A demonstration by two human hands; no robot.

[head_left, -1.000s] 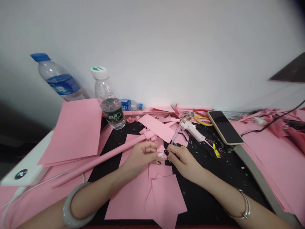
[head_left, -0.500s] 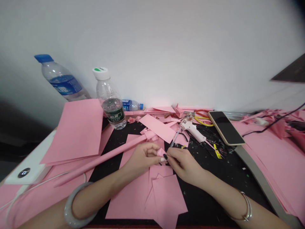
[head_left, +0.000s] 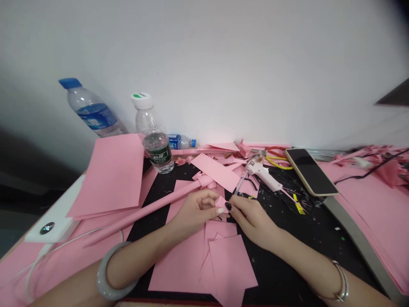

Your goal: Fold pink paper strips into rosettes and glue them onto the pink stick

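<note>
Left hand and right hand pinch a small folded piece of pink paper at the centre of the frame.
The fingers of both hands are nearly closed, gripping it from either side. A slim clear rod sits just above the right hand, and a long rolled pink paper tube passes just above the left. Loose pink paper squares lie below on a black work mat. Toward the upper right are a white hot glue gun and a black-screened smartphone; at the upper left, a stack of pink paper sheets and a clear plastic bottle with a white cap.
</note>
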